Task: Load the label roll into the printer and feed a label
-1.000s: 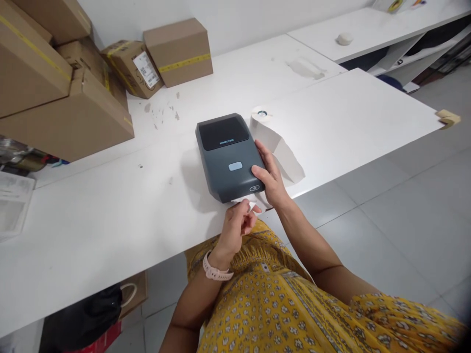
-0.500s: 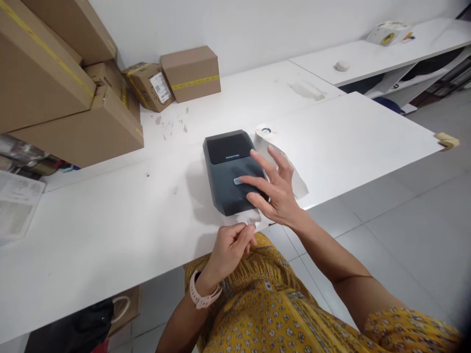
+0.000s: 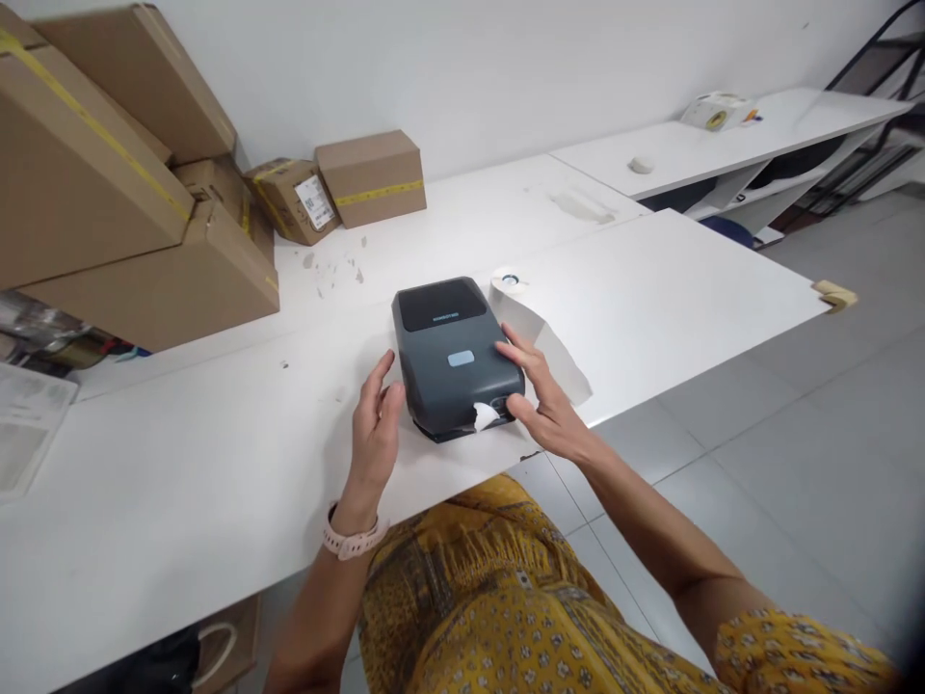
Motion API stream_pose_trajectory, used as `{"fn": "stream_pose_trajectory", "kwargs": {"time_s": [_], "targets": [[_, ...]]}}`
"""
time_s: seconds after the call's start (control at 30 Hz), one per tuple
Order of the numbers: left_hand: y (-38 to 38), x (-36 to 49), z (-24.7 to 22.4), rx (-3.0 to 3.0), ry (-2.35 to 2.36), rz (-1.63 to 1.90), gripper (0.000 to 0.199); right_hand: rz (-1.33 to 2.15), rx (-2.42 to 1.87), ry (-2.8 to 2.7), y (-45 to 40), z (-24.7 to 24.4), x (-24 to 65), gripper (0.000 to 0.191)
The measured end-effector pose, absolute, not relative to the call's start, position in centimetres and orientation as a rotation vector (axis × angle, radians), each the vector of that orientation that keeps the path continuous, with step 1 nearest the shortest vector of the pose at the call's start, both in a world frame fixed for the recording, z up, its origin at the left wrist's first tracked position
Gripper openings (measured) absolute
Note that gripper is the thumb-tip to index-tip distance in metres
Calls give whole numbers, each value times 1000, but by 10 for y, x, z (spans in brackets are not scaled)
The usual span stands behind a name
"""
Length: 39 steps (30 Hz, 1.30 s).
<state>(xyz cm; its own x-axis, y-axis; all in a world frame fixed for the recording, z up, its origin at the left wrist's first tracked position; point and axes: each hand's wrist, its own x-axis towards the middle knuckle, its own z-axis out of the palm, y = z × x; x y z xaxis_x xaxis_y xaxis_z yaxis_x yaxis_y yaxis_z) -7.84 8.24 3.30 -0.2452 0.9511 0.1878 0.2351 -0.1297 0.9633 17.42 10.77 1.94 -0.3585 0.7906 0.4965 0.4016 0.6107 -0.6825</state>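
Observation:
A dark grey label printer with a light-blue button sits near the table's front edge. A small curled piece of white paper sticks out at its front. My left hand is open beside the printer's left side, fingers pointing forward; whether it touches the casing I cannot tell. My right hand lies with spread fingers against the printer's right side, its thumb at the front right corner. Behind the printer stands a label roll, its white strip running along the right side, partly behind my right hand.
Cardboard boxes are stacked at the left, with two smaller boxes against the wall. A clear plastic container stands at the left edge. The white table ends just in front of me; a yellowish piece covers its right corner.
My left hand has left the paper at the printer's front and opened beside its left side. My right hand has moved from the button to the right side. The paper end now curls up.

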Motion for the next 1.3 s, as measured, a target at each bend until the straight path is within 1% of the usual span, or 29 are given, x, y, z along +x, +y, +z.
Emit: {"fn": "stream_pose_trajectory", "kwargs": {"time_s": [0.07,0.13,0.27,0.37,0.5,0.63,0.7,0.8,0.83,0.9,0.97,1.03,1.1,1.17,1.3], "targets": [[83,-75,31,1359,1446,1412,54,667,-954,-1869,106,17,175,69],[89,-75,35,1358,1413,1466,56,674,-934,-1841,113,25,171,72],[122,-85,44,1336,1425,1546,55,560,-887,-1849,150,63,155,77],[146,-90,39,1329,1506,1472,51,496,-882,-1870,190,99,144,84],[159,-86,23,1334,1510,1271,65,483,-929,-1822,247,132,128,91],[157,-82,10,1375,1469,1200,82,503,-983,-1770,302,140,113,93],[156,-83,7,1378,1461,1189,87,559,-1021,-1752,317,140,109,93],[155,-84,7,1347,1447,1171,89,507,-1074,-1697,306,135,112,86],[154,-85,8,1340,1448,1163,89,422,-1081,-1650,295,131,115,79],[154,-84,9,1334,1464,1147,88,243,-1071,-1624,268,122,123,56],[154,-82,10,1331,1485,1145,86,202,-1000,-1912,246,109,130,43],[154,-80,10,1327,1499,1159,83,262,-847,-2427,235,95,131,38],[155,-79,10,1320,1501,1181,82,285,-716,-2850,234,83,126,37],[155,-79,10,1314,1497,1196,82,266,-695,-3050,238,73,117,36],[156,-81,9,1340,1508,1170,84,341,-672,-3142,249,63,101,25]]}}
